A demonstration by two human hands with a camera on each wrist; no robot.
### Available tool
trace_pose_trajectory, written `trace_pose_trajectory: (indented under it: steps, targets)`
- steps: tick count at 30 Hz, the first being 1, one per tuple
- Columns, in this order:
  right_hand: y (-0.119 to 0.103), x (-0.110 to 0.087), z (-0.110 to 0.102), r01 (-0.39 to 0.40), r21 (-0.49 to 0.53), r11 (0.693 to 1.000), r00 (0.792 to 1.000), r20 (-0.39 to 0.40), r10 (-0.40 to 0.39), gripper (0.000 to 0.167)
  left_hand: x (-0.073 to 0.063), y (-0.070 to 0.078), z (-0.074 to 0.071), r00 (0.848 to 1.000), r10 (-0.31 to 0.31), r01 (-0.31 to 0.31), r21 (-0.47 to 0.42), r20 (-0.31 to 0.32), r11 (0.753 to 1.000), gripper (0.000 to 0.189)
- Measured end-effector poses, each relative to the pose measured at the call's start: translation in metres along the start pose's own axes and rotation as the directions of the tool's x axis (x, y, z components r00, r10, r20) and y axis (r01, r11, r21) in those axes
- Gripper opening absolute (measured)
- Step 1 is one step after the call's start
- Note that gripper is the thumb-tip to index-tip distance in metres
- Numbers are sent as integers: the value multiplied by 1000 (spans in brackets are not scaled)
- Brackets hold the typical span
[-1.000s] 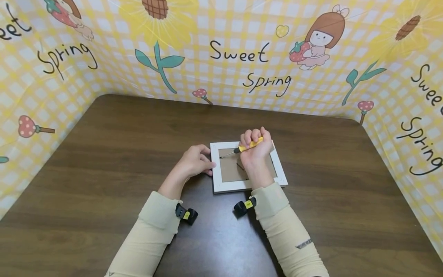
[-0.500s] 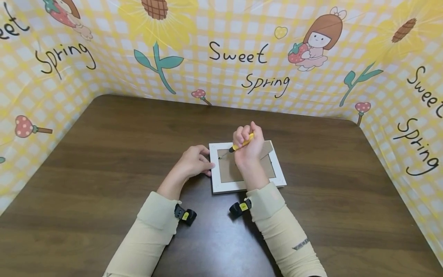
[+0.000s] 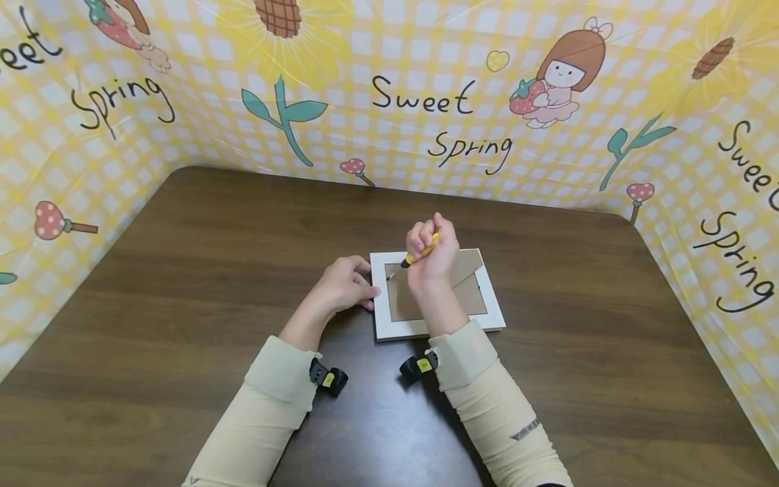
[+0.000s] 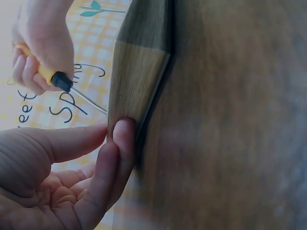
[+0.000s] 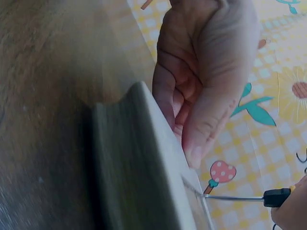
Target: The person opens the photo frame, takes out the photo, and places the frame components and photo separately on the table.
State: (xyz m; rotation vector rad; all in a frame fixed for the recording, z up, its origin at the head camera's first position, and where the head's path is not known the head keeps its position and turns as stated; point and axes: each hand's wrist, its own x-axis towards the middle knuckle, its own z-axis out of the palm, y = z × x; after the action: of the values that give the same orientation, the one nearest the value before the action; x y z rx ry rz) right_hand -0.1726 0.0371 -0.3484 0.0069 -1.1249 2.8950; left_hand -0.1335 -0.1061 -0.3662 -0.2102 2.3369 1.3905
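Note:
A white picture frame (image 3: 398,329) lies face down on the table, its brown backing board (image 3: 406,301) showing. My left hand (image 3: 343,284) pinches the frame's left edge, thumb on top and fingers at the side, as the left wrist view also shows. In my right hand (image 3: 433,260) is a screwdriver with a yellow handle (image 4: 45,72) and black collar, gripped in a fist. Its thin metal shaft (image 5: 230,197) slants down to the left, the tip at the inner left edge of the frame. A brown stand flap (image 3: 467,270) lies on the backing, partly hidden by my right hand.
The dark wooden table (image 3: 213,270) stretches out on all sides of the frame. Behind and beside it hangs a yellow checked cloth (image 3: 341,61) with printed flowers and lettering. Each wrist carries a small black camera (image 3: 331,380).
My right hand has shifted left with the screwdriver, its handle now steeper, and more of the stand flap shows on the right. The left hand keeps its hold on the frame.

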Motion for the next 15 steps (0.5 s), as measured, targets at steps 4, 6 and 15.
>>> trace_pose_trajectory:
  steps: [4,6,15]
  targets:
    - [-3,8,-12,-61,142,988,996,-59,70,59,1,-2,1,1000,16,-16,-26,3,1000,48]
    - [-5,12,-18,-84,205,975,989,-98,106,60,1,-3,1,1000,21,-21,-35,5,999,48]
    - [-5,12,-23,-89,282,955,980,-149,135,59,1,-2,0,1000,27,-27,-14,3,1000,48]
